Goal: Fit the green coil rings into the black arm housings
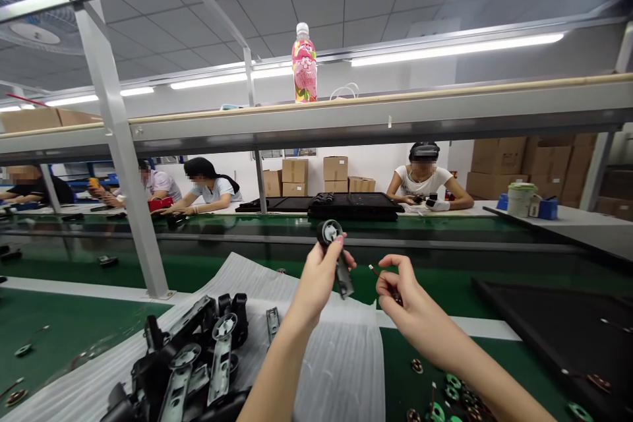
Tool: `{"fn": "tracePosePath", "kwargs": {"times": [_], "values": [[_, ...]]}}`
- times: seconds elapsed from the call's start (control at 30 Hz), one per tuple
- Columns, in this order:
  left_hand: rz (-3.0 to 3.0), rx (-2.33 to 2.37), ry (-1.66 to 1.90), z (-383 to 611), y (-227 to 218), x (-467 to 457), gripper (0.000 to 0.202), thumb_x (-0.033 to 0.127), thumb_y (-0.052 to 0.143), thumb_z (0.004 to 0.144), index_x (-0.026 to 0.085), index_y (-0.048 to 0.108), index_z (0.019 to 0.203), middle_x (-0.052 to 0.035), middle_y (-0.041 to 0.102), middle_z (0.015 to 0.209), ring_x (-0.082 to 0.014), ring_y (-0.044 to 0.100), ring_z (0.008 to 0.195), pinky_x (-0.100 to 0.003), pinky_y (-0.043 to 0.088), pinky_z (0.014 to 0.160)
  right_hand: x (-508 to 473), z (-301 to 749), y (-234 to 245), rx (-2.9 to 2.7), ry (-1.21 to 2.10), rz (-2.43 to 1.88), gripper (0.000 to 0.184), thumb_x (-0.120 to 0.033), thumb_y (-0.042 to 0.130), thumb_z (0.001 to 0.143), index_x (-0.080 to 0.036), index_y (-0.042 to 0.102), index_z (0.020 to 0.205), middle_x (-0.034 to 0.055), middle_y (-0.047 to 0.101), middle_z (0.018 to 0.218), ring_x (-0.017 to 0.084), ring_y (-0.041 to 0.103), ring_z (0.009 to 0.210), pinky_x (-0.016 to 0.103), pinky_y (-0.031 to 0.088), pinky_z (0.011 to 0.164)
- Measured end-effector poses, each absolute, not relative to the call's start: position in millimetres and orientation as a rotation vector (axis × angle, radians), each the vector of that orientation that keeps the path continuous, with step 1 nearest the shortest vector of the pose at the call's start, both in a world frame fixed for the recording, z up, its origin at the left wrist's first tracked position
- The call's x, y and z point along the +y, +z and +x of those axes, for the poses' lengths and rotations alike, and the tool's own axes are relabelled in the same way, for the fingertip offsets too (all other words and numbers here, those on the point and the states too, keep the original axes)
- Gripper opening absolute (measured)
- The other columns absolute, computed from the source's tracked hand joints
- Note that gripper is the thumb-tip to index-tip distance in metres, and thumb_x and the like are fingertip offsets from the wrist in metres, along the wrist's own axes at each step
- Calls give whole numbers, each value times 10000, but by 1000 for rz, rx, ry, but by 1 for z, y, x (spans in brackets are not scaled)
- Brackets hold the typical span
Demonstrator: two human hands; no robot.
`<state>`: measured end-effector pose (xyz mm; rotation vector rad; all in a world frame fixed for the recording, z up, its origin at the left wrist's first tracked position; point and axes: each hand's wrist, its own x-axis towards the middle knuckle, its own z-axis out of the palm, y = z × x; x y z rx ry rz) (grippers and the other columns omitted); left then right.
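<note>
My left hand grips a black bracket with a round metal-centred hub at its top end. My right hand pinches a small dark wired part between thumb and fingers, and a thin red lead with a white connector tip sticks out toward the bracket. The two hands are close but apart. Below them, a heap of similar black-and-metal brackets lies on a white foam sheet. Small green ring-shaped boards with wires lie near my right forearm.
A green conveyor belt runs across the view. A black tray lies at the right. Metal shelf posts and a shelf holding a bottle stand ahead. Several co-workers sit beyond the belt, with cardboard boxes behind them.
</note>
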<state>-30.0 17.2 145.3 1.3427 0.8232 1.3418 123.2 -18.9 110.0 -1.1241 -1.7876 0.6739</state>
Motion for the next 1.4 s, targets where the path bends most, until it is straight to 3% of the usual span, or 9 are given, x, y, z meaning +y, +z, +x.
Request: {"fn": "tracePosePath", "kwargs": {"times": [0.13,0.23,0.4,0.57,0.73,0.87,0.97,1.1,1.4], "values": [[1406,834,1170,-41,145,19,443,523,606,780,149,588,1017,69,390,604,-64,362,506,-181,352,467,-20,131,112,-1856,723,-1112,405,-34,382,749,-248,241,1064,-75,328,709,113,351,585,236,307,542],[1575,890,1013,-41,147,12,440,487,706,700,156,585,964,42,470,689,-50,325,496,-173,251,400,-22,134,112,-1923,760,-1090,476,-28,377,755,-248,212,1143,-68,342,732,113,360,596,240,324,563],[1713,927,1025,-37,151,3,334,399,691,730,161,583,939,-28,595,894,-40,349,504,-181,267,429,-31,137,120,-1961,852,-1058,492,-52,374,788,-254,185,1195,-62,343,747,115,349,607,233,333,563],[1782,944,998,-40,153,3,312,418,664,745,164,577,903,-16,592,854,-57,380,515,-181,293,432,-35,140,128,-1990,891,-1051,459,-107,412,821,-237,219,1216,-60,380,739,118,361,618,231,346,572],[1703,995,1042,-42,155,3,350,440,659,744,171,561,945,-34,593,921,-56,378,522,-181,307,434,-27,147,131,-1956,806,-1116,175,-335,399,924,-228,467,1045,-19,499,777,131,436,650,245,355,565],[1740,1012,954,-47,160,-2,343,434,657,744,170,556,938,-40,607,931,-66,398,542,-184,303,443,-20,152,133,-1893,680,-1196,288,-439,399,923,-212,570,874,-4,538,738,136,455,621,247,333,523],[1877,979,798,-50,165,-8,283,392,656,747,174,584,912,-39,638,907,-105,485,608,-202,337,486,-21,154,135,-1934,601,-1238,298,-435,425,910,-207,607,847,-7,541,688,134,448,583,242,311,496],[2026,915,753,-49,166,-12,194,333,645,760,197,594,888,-21,652,875,-178,575,801,-248,415,661,-27,152,137,-2017,517,-1273,280,-390,434,906,-204,622,813,-7,554,672,133,459,568,241,312,493],[2153,943,768,-43,156,-8,100,279,590,789,208,528,822,14,616,783,-152,528,706,-239,373,620,-30,150,137,-2031,414,-1247,242,-332,450,901,-203,627,797,10,604,700,146,498,596,253,340,518]]}}
